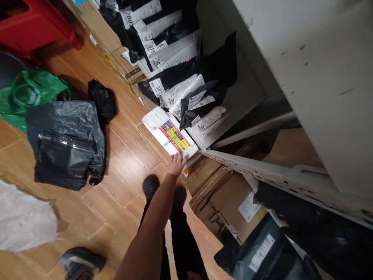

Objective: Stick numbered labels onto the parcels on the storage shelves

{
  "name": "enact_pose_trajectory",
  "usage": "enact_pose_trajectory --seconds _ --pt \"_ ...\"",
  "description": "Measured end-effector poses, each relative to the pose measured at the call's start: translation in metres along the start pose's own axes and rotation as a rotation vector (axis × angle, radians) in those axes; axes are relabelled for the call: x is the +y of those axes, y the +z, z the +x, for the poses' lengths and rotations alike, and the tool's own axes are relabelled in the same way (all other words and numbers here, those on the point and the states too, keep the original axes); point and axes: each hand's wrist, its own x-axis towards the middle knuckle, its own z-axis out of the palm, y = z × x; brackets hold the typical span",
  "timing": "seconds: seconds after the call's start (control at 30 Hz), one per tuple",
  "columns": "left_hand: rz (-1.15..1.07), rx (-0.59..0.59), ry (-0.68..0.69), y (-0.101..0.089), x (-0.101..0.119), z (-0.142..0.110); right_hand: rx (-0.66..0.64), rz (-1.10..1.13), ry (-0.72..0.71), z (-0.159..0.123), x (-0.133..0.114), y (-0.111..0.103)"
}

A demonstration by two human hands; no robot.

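Note:
My left hand [176,165] reaches up from the bottom and grips the near edge of a white parcel [155,121], its fingers lying over the top. A red, yellow and blue printed panel and a paper label show on this flat package. It lies tilted at the front edge of a shelf [230,124], against several black and white mailing bags. Closest are a black bag [204,99] and a small white bag [214,116]. At the bottom edge a small skin-coloured patch shows, perhaps part of my right hand [194,275]; its fingers cannot be made out.
Cardboard boxes [233,202] and dark wrapped parcels [259,249] fill the lower right. On the wooden floor [125,171] lie black plastic bags [64,159], a green bag [37,89], a black pouch [101,101] and a shoe [82,262]. A red stool [43,27] stands upper left.

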Motion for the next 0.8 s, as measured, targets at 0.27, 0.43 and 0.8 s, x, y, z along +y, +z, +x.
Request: enact_pose_trajectory --seconds 0.27,0.43,0.8 --pt "-0.027 -0.094 0.323 -0.007 -0.03 -0.008 0.029 -0.033 0.016 0.106 -0.044 0.045" --pt "-0.025 -0.157 0.358 -0.011 -0.027 0.004 0.014 -0.049 0.028 0.097 -0.03 0.045" --pt "-0.054 -0.385 0.209 -0.02 -0.007 0.032 -0.031 -0.05 0.074 0.034 -0.009 0.033"
